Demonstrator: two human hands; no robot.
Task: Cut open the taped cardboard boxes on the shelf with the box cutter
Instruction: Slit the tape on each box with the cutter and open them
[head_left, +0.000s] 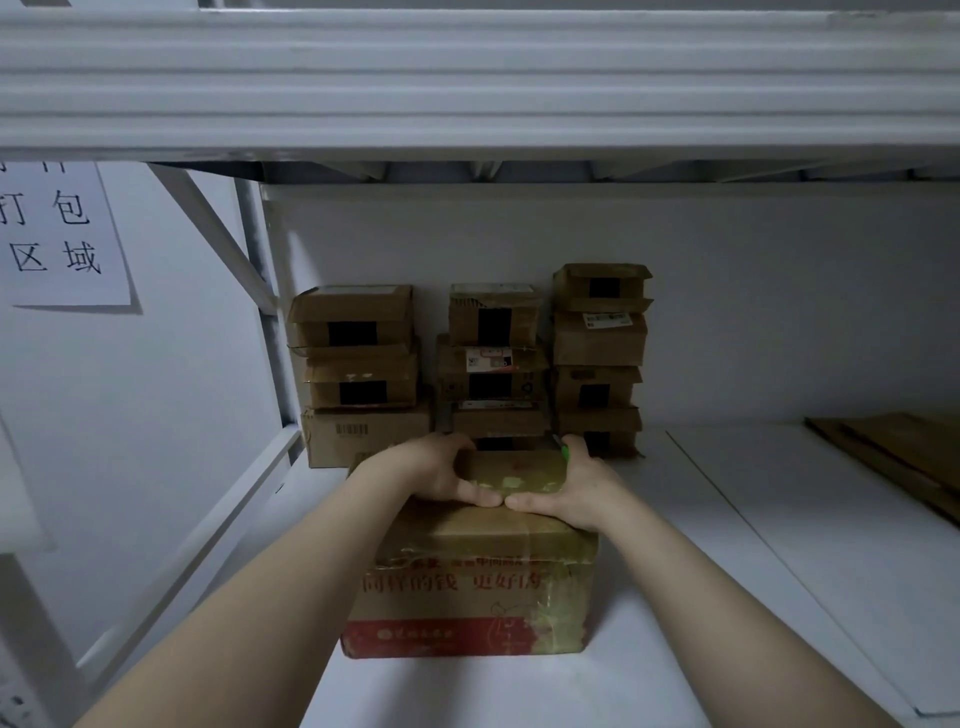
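The left hand (441, 470) and right hand (574, 488) grip opposite ends of a small box (514, 470), thumbs meeting at its near edge. The right hand also holds a green box cutter (562, 451). The small box sits on a large box (467, 582) on the shelf (727, 545). Stacked boxes (493, 364) stand behind.

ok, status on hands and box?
Both on it: left hand and right hand grip small box atop big box. Green cutter pokes out at right hand, not cutting. Box stacks close behind; nothing in the way.
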